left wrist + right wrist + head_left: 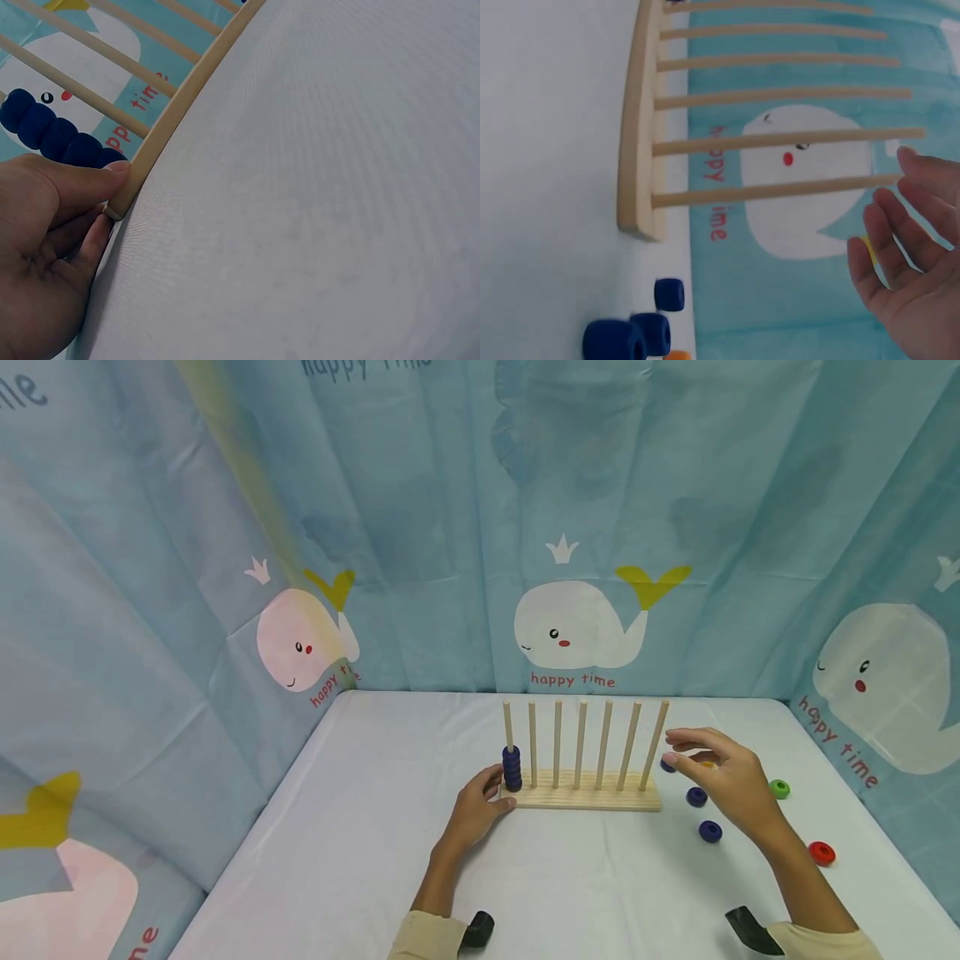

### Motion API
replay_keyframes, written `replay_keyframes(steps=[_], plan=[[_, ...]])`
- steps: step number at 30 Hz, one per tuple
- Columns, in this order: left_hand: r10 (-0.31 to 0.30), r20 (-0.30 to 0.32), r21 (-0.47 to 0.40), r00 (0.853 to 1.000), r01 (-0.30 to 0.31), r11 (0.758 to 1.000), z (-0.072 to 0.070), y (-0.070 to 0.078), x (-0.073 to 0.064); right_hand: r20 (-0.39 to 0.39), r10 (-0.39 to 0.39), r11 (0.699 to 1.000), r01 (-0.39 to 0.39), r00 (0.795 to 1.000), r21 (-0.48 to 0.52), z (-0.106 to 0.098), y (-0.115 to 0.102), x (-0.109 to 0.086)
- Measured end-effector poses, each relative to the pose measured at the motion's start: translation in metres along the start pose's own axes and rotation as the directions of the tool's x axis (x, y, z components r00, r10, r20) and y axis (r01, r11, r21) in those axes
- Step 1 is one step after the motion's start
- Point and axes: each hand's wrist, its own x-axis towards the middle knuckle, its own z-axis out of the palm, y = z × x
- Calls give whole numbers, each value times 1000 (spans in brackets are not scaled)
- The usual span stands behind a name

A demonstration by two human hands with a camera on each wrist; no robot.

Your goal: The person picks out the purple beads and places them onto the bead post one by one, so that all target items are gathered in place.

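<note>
The peg rack (581, 798), pinched by the left hand (472, 810), could be tipped if bumped by the right hand (738, 785), its fingers (885, 247) parted, seemingly empty.

White tabletop (330, 843) bordered by light-blue curtain (435, 527) at back and both sides | curtain creased by folds, crossed at upper left by yellowish streak (232, 435) | middle whale (592, 631) printed white, tailed in yellow, topped by crown (562, 550), underlined by red lettering (572, 680), "happy time"
</note>
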Motion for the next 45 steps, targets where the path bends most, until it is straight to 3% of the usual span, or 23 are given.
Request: replay_keyframes(steps=[10,16,23,37,45], plan=[[4,3,-3,1000,-4,1000,0,-1,1,77,87,995,-83,993,-62,-13,26,-14],[3,5,-3,1000,-3,1000,0,0,0,133,159,984,-146,978,-106,-20,33,-20],[3,7,-4,1000,-3,1000,0,-1,-1,240,282,954,-245,929,-173,-27,45,-26],[5,12,5,1000,-5,1000,0,-1,-1,377,429,903,-383,821,-194,-34,69,-37],[-2,10,8,1000,2,1000,0,0,-1,411,427,904,-381,805,-191,-36,75,-42]])
